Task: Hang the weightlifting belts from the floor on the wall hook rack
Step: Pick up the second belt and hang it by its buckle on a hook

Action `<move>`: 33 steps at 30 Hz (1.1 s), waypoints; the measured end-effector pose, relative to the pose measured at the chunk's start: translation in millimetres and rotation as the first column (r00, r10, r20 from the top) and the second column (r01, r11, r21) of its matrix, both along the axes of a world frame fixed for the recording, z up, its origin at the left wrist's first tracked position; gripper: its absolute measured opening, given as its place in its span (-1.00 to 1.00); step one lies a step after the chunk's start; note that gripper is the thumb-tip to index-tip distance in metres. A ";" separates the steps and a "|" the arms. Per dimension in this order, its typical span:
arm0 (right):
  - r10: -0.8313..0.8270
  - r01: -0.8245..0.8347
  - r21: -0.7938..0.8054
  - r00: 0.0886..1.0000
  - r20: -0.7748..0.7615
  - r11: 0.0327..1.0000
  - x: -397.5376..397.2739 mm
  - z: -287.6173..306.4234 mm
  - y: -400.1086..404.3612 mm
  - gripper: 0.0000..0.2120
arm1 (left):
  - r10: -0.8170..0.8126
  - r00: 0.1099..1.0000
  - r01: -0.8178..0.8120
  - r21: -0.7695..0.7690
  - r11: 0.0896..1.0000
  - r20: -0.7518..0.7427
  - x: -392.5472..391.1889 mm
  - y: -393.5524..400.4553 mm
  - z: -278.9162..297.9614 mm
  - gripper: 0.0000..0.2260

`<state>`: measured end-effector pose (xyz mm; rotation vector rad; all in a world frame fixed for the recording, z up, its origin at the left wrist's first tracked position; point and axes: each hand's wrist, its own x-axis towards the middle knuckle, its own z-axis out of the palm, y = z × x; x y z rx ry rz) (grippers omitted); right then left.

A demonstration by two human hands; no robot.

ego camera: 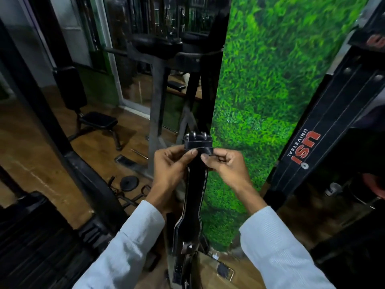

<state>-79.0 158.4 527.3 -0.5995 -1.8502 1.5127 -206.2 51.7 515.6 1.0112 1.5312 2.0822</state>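
both hands are pinching the top of a long black stitched leather weightlifting belt – left hand and right hand fingers curled on it – hanging upright beside the green artificial-grass wall panel, metal buckle low

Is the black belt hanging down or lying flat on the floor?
Hanging down. Both hands pinch the belt near its top, and it dangles straight below.

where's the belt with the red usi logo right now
In the head view the USI belt hangs on the right, beside the green grass wall panel, to the right of the belt both hands hold.
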 end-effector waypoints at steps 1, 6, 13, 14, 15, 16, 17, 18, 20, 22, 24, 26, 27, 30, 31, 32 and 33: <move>-0.002 0.002 -0.046 1.000 -0.001 0.999 6.2 8.6 2.2 -0.87 | -0.024 1.000 0.024 0.004 1.000 -0.012 0.0 0.0 1.5 -0.85; -0.190 0.192 0.004 0.972 0.137 0.981 18.0 46.0 25.1 -0.38 | -0.135 0.990 0.137 0.063 0.989 -0.039 5.0 8.4 3.3 -0.79; -0.107 0.085 -0.112 0.972 -0.209 0.990 29.7 74.6 16.7 -0.22 | -0.171 0.985 0.172 0.086 0.981 -0.013 7.3 26.0 4.7 -0.83; -0.149 0.122 -0.132 0.964 -0.221 0.984 30.8 73.2 19.6 -0.22 | -0.186 0.982 0.187 0.089 0.978 -0.019 7.6 27.4 5.4 -0.82; -0.185 0.172 -0.092 0.970 -0.160 0.981 29.2 72.2 22.2 -0.24 | -0.200 0.979 0.202 0.092 0.975 -0.028 8.1 28.6 7.0 -0.81; -0.203 0.202 -0.019 0.978 -0.057 0.979 26.4 71.4 25.0 -0.24 | -0.217 0.975 0.220 0.094 0.971 -0.039 9.0 29.9 7.9 -0.80; -0.200 0.198 0.048 0.978 0.062 0.979 23.4 72.3 26.2 -0.23 | -0.232 0.971 0.236 0.093 0.967 -0.053 10.7 31.1 10.0 -0.80; -0.181 0.167 0.097 0.969 0.168 0.981 21.1 74.4 25.6 -0.21 | -0.243 0.968 0.249 0.092 0.964 -0.067 12.7 32.7 12.2 -0.80; -0.123 0.104 0.118 0.979 0.164 0.988 20.7 79.3 24.2 -0.19 | -0.252 0.965 0.257 0.088 0.962 -0.071 14.9 36.5 16.2 -0.81; -0.078 0.080 0.009 0.989 -0.129 0.997 28.1 84.6 23.1 -0.24 | -0.240 0.969 0.245 0.091 0.965 -0.064 13.4 41.4 19.1 -0.80; -0.164 0.135 -0.118 0.943 -0.290 0.984 36.0 91.6 24.4 -0.29 | -0.236 0.969 0.242 0.093 0.966 -0.071 11.5 45.9 23.0 -0.78; -0.258 0.259 -0.005 0.963 -0.081 0.966 39.4 92.2 36.4 -0.37 | -0.253 0.964 0.260 0.093 0.961 -0.088 13.4 50.2 28.6 -0.76; -0.235 0.233 0.036 0.969 0.079 0.972 40.4 91.9 38.8 -0.41 | -0.266 0.959 0.275 0.094 0.957 -0.099 15.8 52.7 32.3 -0.75; -0.156 0.173 -0.072 0.968 0.194 0.982 43.8 94.5 47.9 -0.40 | -0.295 0.950 0.306 0.115 0.945 -0.104 20.5 61.5 42.2 -0.77; -0.181 0.187 -0.061 0.979 0.092 0.980 45.9 97.6 49.3 -0.58 | -0.301 0.948 0.312 0.126 0.942 -0.103 21.6 64.8 44.7 -0.79; -0.230 0.230 -0.034 0.973 -0.021 0.973 47.8 101.4 49.6 -0.74 | -0.306 0.947 0.317 0.134 0.939 -0.100 22.5 68.0 46.6 -0.80; -0.281 0.286 0.036 0.953 -0.113 0.958 49.7 105.4 51.5 -0.82 | -0.307 0.947 0.318 0.138 0.938 -0.097 24.5 71.1 48.6 -0.82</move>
